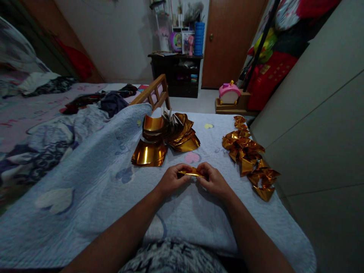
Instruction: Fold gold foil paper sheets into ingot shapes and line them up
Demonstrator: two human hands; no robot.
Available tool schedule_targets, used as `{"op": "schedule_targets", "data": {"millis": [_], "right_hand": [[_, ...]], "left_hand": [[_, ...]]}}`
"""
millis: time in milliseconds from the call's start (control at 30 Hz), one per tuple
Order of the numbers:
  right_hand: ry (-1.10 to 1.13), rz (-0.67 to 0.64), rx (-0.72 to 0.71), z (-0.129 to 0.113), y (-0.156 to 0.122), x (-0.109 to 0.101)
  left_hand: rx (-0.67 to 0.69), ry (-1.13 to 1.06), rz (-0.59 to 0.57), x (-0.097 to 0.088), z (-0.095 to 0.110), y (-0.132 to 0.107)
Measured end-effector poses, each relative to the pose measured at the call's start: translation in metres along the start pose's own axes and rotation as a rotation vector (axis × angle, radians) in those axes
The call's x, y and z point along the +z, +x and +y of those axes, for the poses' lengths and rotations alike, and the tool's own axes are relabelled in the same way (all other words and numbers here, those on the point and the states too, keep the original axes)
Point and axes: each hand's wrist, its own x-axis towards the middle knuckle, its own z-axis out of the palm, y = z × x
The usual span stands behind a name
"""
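Grasping folded gold foil (194,171) in the grip of left hand (174,178) and right hand (212,180), above heart-patterned blanket (113,206), near fanned foil sheets (149,153), left of creased foil shapes (246,147)

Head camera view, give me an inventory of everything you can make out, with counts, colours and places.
Blanket: one, pale blue with hearts, across the foreground
Held piece: one, gold, centre
Shiny sheets: many, overlapping, gold, ahead and left of centre
Folded pieces: several, overlapping, gold, right side
Clothes and bedding: heap, mixed colours, left
Wooden rail: one, brown, behind the sheets
Dark stand: one, black, back, small items on top
Blue container: one, blue, on the stand
Door: one, brown, back
Toy: one, pink and white, before the door
Stacked items: several, mostly red, back right
Patterned garment: one, black and white, bottom centre
Left hand: one, bare, on the held piece
Right hand: one, bare, likewise
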Motion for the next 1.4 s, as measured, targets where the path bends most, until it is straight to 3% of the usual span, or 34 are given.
{"op": "schedule_targets", "data": {"millis": [1167,1267,1400], "right_hand": [[-0.035,0.037,0.03,0.0023,0.0006,0.0008],[-0.051,0.046,0.013,0.0027,0.0011,0.0012],[-0.087,0.086,-0.005,0.003,0.0012,0.0034]], "left_hand": [[0.035,-0.08,-0.024,0.001,-0.0012,-0.0013],[0.047,-0.044,-0.016,0.0021,-0.0011,-0.001],[0.101,0.131,0.08,0.0033,-0.0034,-0.0004]]}}
